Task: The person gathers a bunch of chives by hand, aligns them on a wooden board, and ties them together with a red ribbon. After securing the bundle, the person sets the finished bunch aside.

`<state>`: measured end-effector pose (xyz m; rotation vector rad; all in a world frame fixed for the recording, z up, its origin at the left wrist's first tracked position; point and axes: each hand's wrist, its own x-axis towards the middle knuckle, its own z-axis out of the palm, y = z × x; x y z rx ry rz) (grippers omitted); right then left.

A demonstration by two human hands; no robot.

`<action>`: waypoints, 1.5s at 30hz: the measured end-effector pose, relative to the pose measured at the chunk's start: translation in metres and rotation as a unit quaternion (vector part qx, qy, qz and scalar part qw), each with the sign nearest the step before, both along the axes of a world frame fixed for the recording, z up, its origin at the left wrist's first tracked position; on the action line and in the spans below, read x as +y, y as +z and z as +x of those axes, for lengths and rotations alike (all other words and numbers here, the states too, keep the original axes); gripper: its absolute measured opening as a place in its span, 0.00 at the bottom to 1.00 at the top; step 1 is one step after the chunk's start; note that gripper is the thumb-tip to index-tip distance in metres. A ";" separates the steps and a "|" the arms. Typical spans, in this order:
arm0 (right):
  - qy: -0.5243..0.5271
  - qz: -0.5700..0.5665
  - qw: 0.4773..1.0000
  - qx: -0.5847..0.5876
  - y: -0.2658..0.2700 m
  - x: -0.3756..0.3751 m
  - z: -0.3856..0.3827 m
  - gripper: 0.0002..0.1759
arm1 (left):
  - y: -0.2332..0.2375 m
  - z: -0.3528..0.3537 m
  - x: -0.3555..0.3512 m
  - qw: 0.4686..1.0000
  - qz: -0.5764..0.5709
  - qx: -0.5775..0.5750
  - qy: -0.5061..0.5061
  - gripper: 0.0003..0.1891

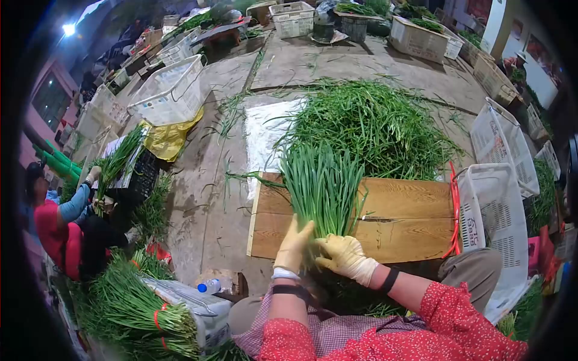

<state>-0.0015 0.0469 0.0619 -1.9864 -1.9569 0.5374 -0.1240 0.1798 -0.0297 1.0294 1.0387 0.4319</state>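
Note:
A thick bunch of garlic chives (322, 186) lies on a wooden board (415, 219), leaf tips pointing away from me. My left hand (293, 248), in a pale glove, grips its lower left side with the thumb up. At the stem ends, the curled fingers of my gloved right hand (346, 257) close on the lower stems; some blur hides the fingertips. A knife (376, 218) rests on the board, right of the bunch. Red ties (454, 210) hang along the board's right edge. Beyond the board is a large heap of loose chives (373, 126).
A white plastic crate (497, 216) stands close on my right. Tied chive bunches (147, 307) lie at my lower left, near a plastic bottle (211, 285). Another person (63, 216) sits at left handling greens. Further crates (171, 90) line the concrete floor (198, 180).

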 end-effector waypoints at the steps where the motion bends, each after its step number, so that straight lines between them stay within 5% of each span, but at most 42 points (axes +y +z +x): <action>1: -0.009 -0.006 1.000 0.000 0.002 -0.001 0.001 0.24 | -0.004 -0.001 0.002 1.000 0.000 -0.006 -0.001 0.41; 5: -0.003 0.018 0.997 -0.071 -0.014 0.001 -0.008 0.21 | 0.000 0.004 0.000 1.000 0.027 0.014 -0.007 0.38; 9: 0.015 0.117 0.978 -0.169 -0.036 0.004 -0.024 0.06 | 0.003 0.003 -0.006 0.997 0.074 0.005 -0.034 0.32; 13: 0.098 0.056 0.975 -0.191 -0.030 -0.012 -0.030 0.04 | 0.025 0.006 -0.017 0.983 0.146 0.108 -0.040 0.31; 16: 0.202 -0.172 0.959 0.101 -0.021 -0.046 -0.023 0.09 | 0.001 0.008 -0.013 0.974 0.178 0.136 -0.018 0.31; 17: 0.221 -0.208 0.924 0.233 -0.023 -0.062 -0.018 0.10 | 0.001 0.005 -0.008 0.977 0.150 0.141 -0.064 0.40; 19: 0.239 -0.068 0.954 0.168 -0.054 -0.098 -0.008 0.10 | -0.002 0.008 -0.011 0.976 0.176 0.125 0.001 0.42; 20: 0.261 -0.225 0.936 -0.069 -0.050 -0.093 -0.005 0.12 | 0.008 0.012 -0.014 0.973 0.191 0.125 0.038 0.45; 21: 0.256 -0.172 0.941 -0.138 -0.052 -0.104 0.003 0.13 | 0.003 0.012 -0.009 0.953 0.230 0.197 0.023 0.46; 23: 0.167 -0.212 0.962 -0.041 -0.060 -0.112 0.008 0.12 | -0.018 0.014 -0.004 0.963 0.212 0.161 0.051 0.46; 26: 0.135 -0.135 0.975 -0.115 -0.054 -0.117 0.019 0.11 | 0.013 0.022 -0.015 0.951 0.210 0.224 0.028 0.46; 29: 0.124 -0.285 0.942 -0.127 -0.004 -0.111 0.029 0.13 | 0.011 0.025 -0.008 0.926 0.250 0.275 0.073 0.46; 31: 0.043 -0.134 0.989 -0.041 -0.031 -0.135 0.049 0.14 | 0.005 0.025 -0.006 0.918 0.261 0.276 0.112 0.45; 35: -0.090 -0.277 0.951 -0.104 -0.004 -0.142 0.112 0.15 | -0.017 0.023 0.001 0.890 0.316 0.315 0.092 0.44; 37: -0.157 -0.175 0.969 -0.074 -0.011 -0.166 0.169 0.14 | -0.005 0.026 -0.004 0.875 0.336 0.334 0.095 0.42; 41: -0.351 -0.233 0.900 -0.114 0.003 -0.196 0.268 0.16 | 0.020 0.040 -0.010 0.820 0.440 0.354 0.094 0.38; 45: -0.484 -0.315 0.806 -0.129 -0.026 -0.223 0.329 0.20 | 0.045 0.067 -0.028 0.800 0.545 0.231 0.097 0.33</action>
